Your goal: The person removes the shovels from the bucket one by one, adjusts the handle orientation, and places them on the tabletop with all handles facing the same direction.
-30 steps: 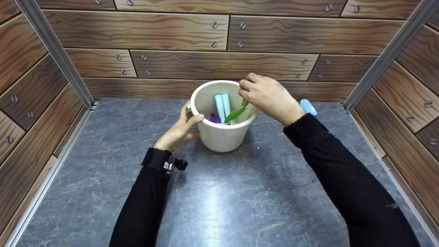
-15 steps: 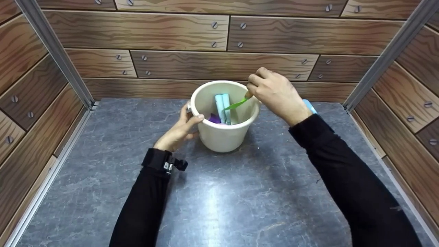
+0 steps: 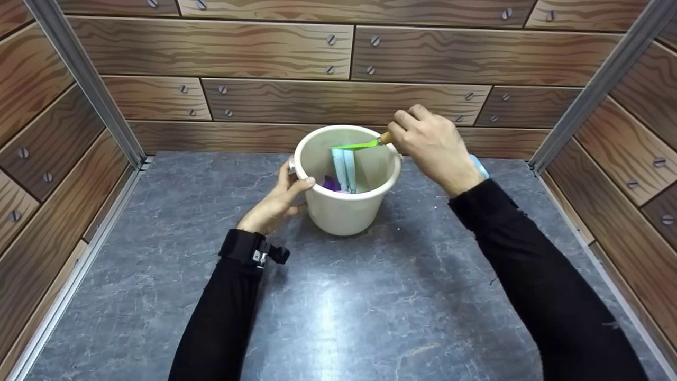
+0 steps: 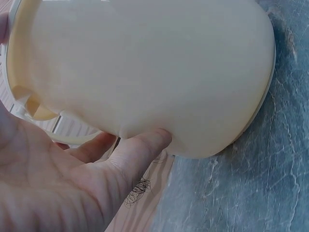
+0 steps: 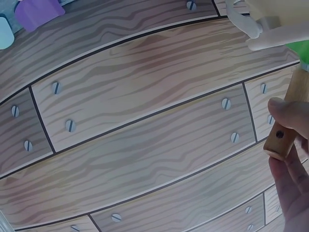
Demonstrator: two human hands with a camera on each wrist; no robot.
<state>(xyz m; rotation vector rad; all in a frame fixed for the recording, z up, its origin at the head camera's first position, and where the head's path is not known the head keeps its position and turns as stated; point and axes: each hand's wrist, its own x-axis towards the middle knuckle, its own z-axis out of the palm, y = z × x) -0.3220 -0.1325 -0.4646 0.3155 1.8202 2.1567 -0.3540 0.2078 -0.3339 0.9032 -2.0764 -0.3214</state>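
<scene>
A cream bucket (image 3: 344,211) stands upright on the grey floor. My left hand (image 3: 277,203) holds its left side, thumb at the rim and other fingers against the outer wall; in the left wrist view, fingertips (image 4: 157,137) touch the wall. My right hand (image 3: 431,145) grips the wooden handle (image 5: 285,116) of a small garden trowel. Its green blade (image 3: 357,145) points left, nearly level, across the bucket's mouth near the far rim. Inside the bucket stand two light-blue bars (image 3: 344,169) and a purple piece (image 3: 331,183); their lower ends are hidden.
A light-blue object (image 3: 479,166) lies behind my right wrist, mostly hidden. The right wrist view also shows a purple object (image 5: 37,13) beside it. Wood-patterned walls (image 3: 275,100) and metal corner posts (image 3: 84,79) enclose the floor (image 3: 328,296) on three sides.
My right hand has moved slightly right and up. The trowel's blade has risen from low in the bucket to rim height and swung to nearly level. The left hand and bucket have stayed put.
</scene>
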